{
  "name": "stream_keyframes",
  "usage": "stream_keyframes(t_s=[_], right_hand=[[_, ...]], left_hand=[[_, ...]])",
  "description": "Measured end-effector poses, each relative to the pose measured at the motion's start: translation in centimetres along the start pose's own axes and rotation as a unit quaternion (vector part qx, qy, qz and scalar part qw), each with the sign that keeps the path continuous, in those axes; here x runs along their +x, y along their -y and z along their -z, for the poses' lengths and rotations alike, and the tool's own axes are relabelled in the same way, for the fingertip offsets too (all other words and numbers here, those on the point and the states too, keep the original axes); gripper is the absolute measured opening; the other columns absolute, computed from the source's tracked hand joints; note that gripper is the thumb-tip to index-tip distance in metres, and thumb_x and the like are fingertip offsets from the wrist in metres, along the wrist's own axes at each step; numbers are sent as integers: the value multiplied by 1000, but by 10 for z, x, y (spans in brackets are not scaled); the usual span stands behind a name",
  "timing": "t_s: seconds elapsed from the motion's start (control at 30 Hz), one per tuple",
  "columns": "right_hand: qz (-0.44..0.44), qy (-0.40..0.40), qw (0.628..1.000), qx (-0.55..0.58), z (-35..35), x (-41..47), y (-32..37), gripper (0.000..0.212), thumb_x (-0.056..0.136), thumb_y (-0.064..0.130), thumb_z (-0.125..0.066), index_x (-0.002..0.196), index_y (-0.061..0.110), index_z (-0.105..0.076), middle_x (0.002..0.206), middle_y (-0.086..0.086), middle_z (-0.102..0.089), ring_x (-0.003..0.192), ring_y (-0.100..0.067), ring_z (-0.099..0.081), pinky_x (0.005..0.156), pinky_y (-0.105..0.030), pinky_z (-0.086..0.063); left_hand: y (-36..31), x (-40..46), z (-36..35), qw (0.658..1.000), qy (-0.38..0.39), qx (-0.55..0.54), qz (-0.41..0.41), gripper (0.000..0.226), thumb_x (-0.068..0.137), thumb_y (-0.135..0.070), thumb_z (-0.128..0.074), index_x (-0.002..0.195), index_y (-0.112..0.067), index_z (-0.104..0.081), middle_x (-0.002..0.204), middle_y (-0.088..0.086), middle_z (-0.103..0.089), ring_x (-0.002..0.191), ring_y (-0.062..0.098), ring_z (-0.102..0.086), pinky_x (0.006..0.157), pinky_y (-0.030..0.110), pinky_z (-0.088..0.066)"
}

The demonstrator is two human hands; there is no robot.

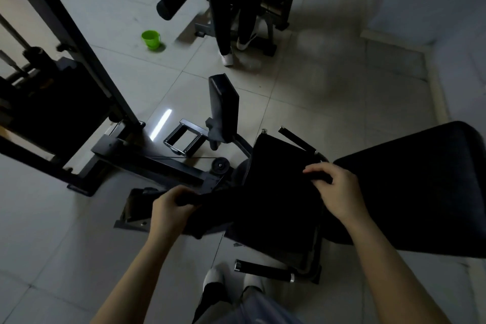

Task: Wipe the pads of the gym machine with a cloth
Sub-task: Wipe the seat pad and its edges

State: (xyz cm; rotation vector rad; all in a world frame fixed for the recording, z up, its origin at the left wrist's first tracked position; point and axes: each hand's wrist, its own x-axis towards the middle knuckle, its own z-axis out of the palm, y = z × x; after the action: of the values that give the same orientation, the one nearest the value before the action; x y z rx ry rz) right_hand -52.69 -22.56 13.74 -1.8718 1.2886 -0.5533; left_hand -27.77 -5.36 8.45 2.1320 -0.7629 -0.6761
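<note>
Dim gym, pale tiled floor (328, 81), green bucket (151, 39) well beyond the seat pad (278, 166), a second person's legs near it. Dark cloth (226, 205) is stretched over the seat pad, left hand (168, 208) fisted round one bunched end just left of the pad, right hand (339, 192) pinching the other end at the pad's right edge, beside the big back pad (420, 192). Cloth looks soft, limp, light; likely to sag and slip off unless gripped at the gathered ends or balled into the palm. Pads look firm, smooth vinyl, probably slick; press flat, wipe along their length. Upright small pad (223, 102) beyond the seat untouched.
</note>
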Motion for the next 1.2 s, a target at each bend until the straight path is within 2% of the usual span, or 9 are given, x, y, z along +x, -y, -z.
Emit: stream_keyframes(t_s=[0.13, 0.27, 0.37, 0.53, 0.67, 0.83, 1.0, 1.1, 1.2], right_hand=[[-89, 10, 973, 212, 4, 4, 13, 23, 91, 6, -55, 85, 27, -63, 92, 3, -65, 89, -14, -62, 76, -21, -47], [55, 12, 998, -36, 8, 10, 12, 10, 95, 19, -51, 96, 13, -59, 85, -3, -63, 77, -18, -61, 58, -16, -44], [180, -117, 930, -299, 6, 14, 5, 19, 93, 26, -47, 95, 11, -59, 69, -6, -65, 56, -29, -62, 46, -20, -28], [169, -171, 895, -375, -12, 11, 18, 18, 84, 27, -51, 85, 12, -61, 56, -8, -64, 43, -30, -60, 46, -22, -28], [85, 99, 958, -257, -62, -53, 21, 20, 92, 31, -51, 108, 20, -57, 84, -9, -71, 78, -32, -67, 60, -34, -47], [-9, 322, 941, -106, -89, -103, 1, 30, 91, 40, -52, 120, 31, -56, 112, 6, -65, 99, -8, -61, 85, -27, -49], [-169, 201, 960, 93, -74, -88, -49, 52, 89, 1, -56, 111, 47, -47, 122, 12, -50, 70, -14, -63, 60, -27, -53], [-200, 314, 917, 143, -76, -68, -89, 74, 83, -8, -58, 128, 47, -36, 133, 23, -37, 65, -10, -60, 62, -23, -52], [-224, 426, 871, 97, -75, -53, -103, 48, 84, -8, -53, 108, 33, -59, 107, 5, -63, 75, -6, -65, 68, -29, -56]], left_hand=[[-2, 7, -1, 994, 74, 83, 6, 16, 87, -29, -64, 82, -15, -67, 71, -1, -62, 64, 10, -58, 51, 17, -38], [-3, 1, -5, 970, 224, 92, -12, 23, 93, -15, -56, 114, -15, -66, 93, -4, -64, 87, 13, -62, 70, 20, -47], [-10, -8, -9, 930, 355, -34, 89, 26, 93, -2, -50, 110, -19, -60, 94, 1, -63, 75, 14, -60, 53, 17, -50], [-20, -20, -46, 911, 395, -38, 109, 21, 88, 1, -51, 106, -1, -62, 92, 16, -60, 78, 22, -57, 67, 27, -46], [-27, -35, -64, 845, 379, -285, 246, 31, 89, -19, -50, 105, 5, -58, 87, 21, -58, 70, 27, -58, 60, 31, -48], [-9, -52, -70, 769, 418, -366, 315, 42, 95, -31, -48, 119, 1, -60, 98, 16, -66, 86, 28, -66, 67, 31, -53], [22, -49, -85, 894, 428, -87, 100, 24, 92, -9, -51, 108, -25, -62, 107, 4, -64, 97, 19, -61, 92, 38, -51], [33, -41, -109, 823, 527, 139, -157, 34, 93, -23, -49, 125, -33, -55, 126, -3, -58, 114, 15, -55, 98, 24, -41], [39, -35, -124, 834, 509, 105, -185, 34, 96, -23, -49, 128, -35, -53, 121, -8, -58, 102, -1, -52, 87, 11, -39]])
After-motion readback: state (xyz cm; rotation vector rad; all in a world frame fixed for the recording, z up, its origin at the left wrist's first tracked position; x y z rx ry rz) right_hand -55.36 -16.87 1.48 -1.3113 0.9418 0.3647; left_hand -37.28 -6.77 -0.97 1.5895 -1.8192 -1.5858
